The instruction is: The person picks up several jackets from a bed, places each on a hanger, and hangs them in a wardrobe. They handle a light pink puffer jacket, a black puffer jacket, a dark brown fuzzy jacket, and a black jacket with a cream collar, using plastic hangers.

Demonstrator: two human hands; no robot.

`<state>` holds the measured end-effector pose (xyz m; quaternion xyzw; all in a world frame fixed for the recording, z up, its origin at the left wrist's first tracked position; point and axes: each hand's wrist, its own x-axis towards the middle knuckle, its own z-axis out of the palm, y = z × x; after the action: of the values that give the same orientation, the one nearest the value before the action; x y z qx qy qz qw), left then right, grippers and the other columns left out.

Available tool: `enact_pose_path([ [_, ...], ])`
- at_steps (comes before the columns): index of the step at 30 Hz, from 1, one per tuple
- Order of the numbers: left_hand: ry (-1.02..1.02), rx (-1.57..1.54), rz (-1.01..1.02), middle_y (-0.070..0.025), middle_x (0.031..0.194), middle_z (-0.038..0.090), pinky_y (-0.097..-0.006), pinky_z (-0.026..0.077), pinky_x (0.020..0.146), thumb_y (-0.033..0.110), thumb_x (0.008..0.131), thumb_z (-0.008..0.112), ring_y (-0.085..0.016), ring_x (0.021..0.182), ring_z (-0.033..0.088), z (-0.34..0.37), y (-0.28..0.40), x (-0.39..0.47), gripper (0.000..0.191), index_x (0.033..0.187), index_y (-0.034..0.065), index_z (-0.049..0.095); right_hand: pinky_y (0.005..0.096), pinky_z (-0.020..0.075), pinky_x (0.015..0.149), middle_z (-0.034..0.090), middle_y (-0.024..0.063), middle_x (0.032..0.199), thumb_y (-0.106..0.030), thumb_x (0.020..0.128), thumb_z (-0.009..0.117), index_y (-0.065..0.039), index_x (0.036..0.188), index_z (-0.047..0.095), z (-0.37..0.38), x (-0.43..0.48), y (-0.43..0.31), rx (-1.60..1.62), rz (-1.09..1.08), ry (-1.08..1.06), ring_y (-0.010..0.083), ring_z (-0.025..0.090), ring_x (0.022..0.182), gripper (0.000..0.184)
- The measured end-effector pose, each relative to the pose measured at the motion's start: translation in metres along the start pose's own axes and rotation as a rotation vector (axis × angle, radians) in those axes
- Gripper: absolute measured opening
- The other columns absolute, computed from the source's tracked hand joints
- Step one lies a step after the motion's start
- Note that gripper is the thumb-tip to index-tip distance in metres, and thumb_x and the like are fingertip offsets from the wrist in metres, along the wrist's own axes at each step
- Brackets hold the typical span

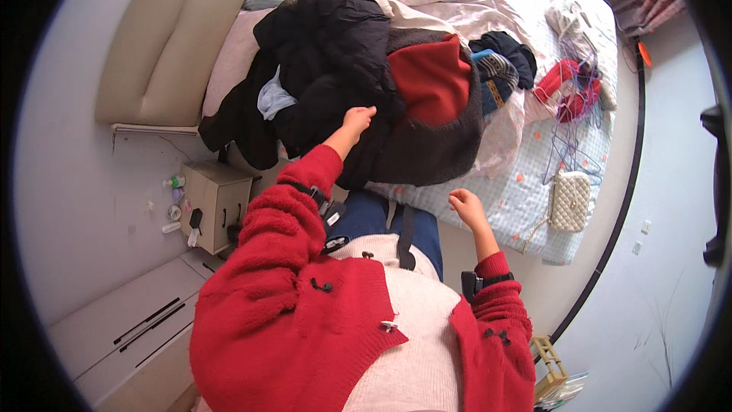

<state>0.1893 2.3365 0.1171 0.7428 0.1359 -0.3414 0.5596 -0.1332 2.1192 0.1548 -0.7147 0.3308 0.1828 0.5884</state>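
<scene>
My left hand (pixel 359 119) is over a black padded jacket (pixel 337 51) heaped on the bed; its fingers are bent, and whether they pinch the cloth cannot be told. My right hand (pixel 466 206) hangs by the near edge of the bed with loosely curled fingers and nothing visible in them. Between and beyond the hands lies a dark fleecy garment (pixel 426 154) with a red cloth part (pixel 432 83) showing. A light blue cloth (pixel 275 97) rests on the black clothing at the left. Patterned knitwear (pixel 497 80) lies to the right of the red part.
Tangled wire hangers (pixel 566 151), a red and white garment (pixel 563 88) and a quilted cream handbag (pixel 571 201) lie on the checked bedspread (pixel 517 183). A padded headboard (pixel 166 40) and a bedside cabinet (pixel 214 206) stand at the left. The bed's edge is in front of my legs.
</scene>
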Motion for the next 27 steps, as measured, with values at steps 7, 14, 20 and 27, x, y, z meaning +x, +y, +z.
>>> enact_pose_path([
  [7,0.005,-0.428,-0.03,-0.0142,0.107,0.06,-0.0367,0.047,0.081,0.025,0.074,0.07,-0.029,0.095,0.059,0.004,0.044,0.091,0.049,0.108,-0.0077,0.055,0.0208,0.0469,0.061,0.063,0.0071,0.088,-0.01,0.086,0.056,0.001,0.105,0.056,0.01,0.012,0.024,0.203,0.003,0.075,0.0113,0.059,0.071,0.021],
  [14,-0.331,-0.142,0.057,-0.0114,0.078,0.06,-0.0387,0.048,0.066,0.013,0.067,0.064,-0.023,0.069,0.059,0.093,0.163,0.008,0.016,0.077,-0.0004,0.063,0.0214,0.0444,0.059,0.062,0.0073,0.089,-0.01,0.086,0.057,0.0,0.111,0.052,0.035,0.02,-0.011,0.34,0.075,0.036,0.0097,0.057,0.069,0.027],
  [20,-1.438,0.309,0.538,-0.0127,0.097,0.058,-0.034,0.046,0.07,0.025,0.07,0.067,-0.026,0.09,0.055,0.103,0.206,-0.216,0.041,0.103,0.0024,0.057,0.0305,0.0479,0.066,0.059,0.0119,0.101,-0.013,0.081,0.062,0.0,0.123,0.041,0.003,0.003,-0.054,-0.078,-0.105,0.206,0.0198,0.058,0.076,0.048],
  [27,-1.468,-0.156,0.792,-0.014,0.116,0.054,-0.0338,0.045,0.092,0.014,0.076,0.072,-0.022,0.105,0.055,0.005,0.217,-0.196,0.057,0.125,0.0032,0.044,0.0335,0.046,0.072,0.056,0.017,0.105,-0.011,0.079,0.062,0.002,0.123,0.041,-0.129,-0.091,-0.093,-0.186,-0.079,0.681,0.0242,0.056,0.085,0.051],
])
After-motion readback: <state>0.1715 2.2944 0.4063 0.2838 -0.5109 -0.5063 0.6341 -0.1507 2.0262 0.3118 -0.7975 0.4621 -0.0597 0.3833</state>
